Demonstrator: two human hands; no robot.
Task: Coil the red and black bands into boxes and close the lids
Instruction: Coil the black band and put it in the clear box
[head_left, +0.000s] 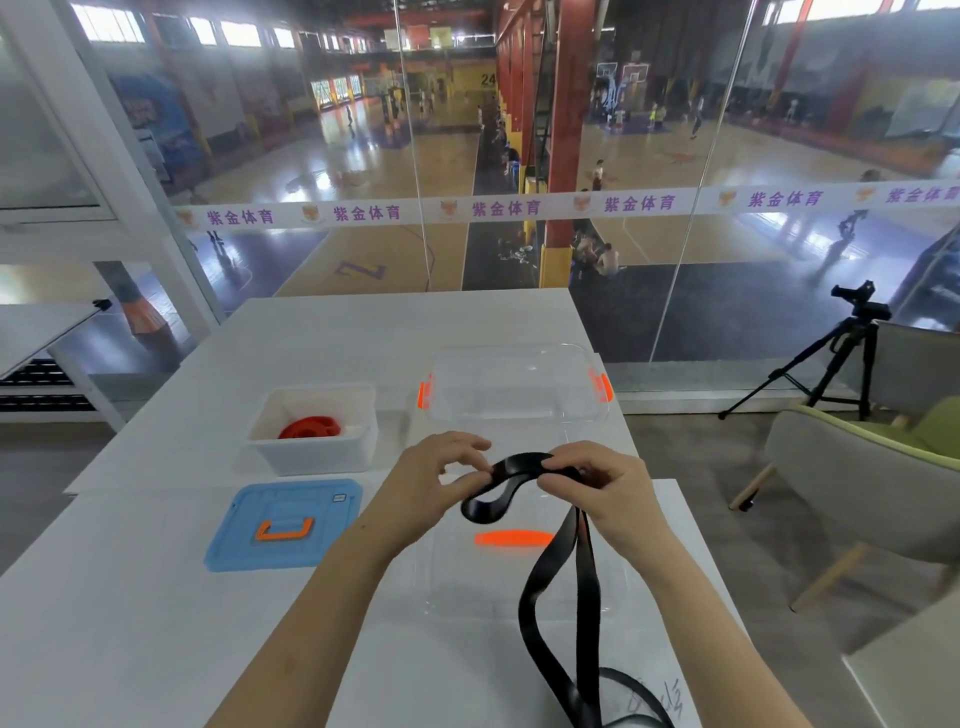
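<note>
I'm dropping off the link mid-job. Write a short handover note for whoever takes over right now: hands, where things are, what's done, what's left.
Left hand: fingers pinch the black band at its folded upper end.
Right hand: grips the same band beside it; the rest hangs down to the table.
Red band: coiled inside the open white box; the blue lid lies flat in front of it.
Clear box: behind the hands, lid off. The clear lid lies below the hands.
Done: red band boxed.
Left: coil the black band into the clear box, close both lids.
</note>
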